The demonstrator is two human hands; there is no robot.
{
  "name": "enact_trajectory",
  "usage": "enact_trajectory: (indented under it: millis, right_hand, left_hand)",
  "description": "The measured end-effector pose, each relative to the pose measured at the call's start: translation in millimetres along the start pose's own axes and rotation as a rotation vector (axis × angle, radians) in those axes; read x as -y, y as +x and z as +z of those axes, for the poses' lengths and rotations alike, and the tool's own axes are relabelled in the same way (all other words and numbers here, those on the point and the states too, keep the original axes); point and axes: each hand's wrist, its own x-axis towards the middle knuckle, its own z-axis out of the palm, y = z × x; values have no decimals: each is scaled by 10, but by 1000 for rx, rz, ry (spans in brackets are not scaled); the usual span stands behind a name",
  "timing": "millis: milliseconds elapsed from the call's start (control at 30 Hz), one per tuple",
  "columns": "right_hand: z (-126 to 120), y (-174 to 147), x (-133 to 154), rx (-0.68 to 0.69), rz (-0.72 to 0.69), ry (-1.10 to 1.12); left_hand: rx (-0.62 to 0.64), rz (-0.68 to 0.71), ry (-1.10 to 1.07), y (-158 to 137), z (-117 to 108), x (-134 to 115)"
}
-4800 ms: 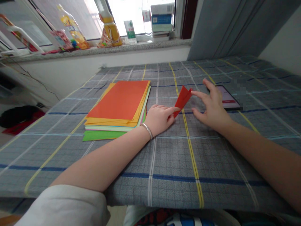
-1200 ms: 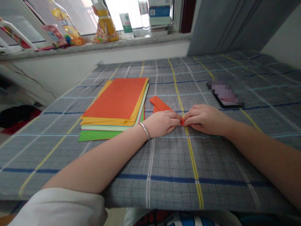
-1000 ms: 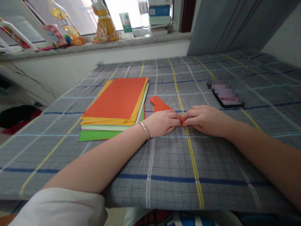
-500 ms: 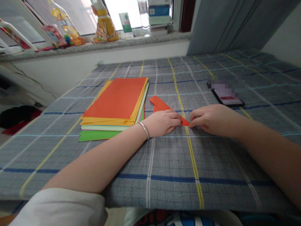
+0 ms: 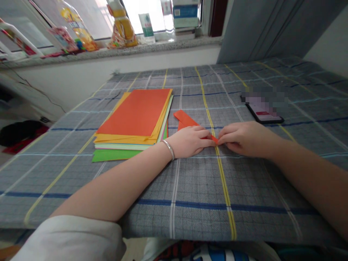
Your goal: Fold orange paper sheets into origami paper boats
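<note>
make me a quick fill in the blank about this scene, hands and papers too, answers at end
A bracelet circles the ____ wrist.
The right hand is at the narrow tip of the folded orange ____.
The broad strip jutting out nearest the viewer from the paper stack is ____.
On the cloth beyond the right hand lies a ____.

Missing words: left; paper; green; phone.

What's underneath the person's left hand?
A folded orange paper lies under the left hand: its far end and right tip show, but the hand covers the middle.
</note>
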Motion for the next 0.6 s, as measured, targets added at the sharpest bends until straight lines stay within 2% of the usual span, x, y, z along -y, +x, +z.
enact_trajectory:
  millis: [233, 600]
  right_hand:
    - [31, 16, 44, 14, -16, 47]
    - [-17, 19, 23, 62, 1, 77]
  left_hand:
    - [0, 34, -22, 13, -14, 26]
    - [90, -41, 14, -69, -148, 59]
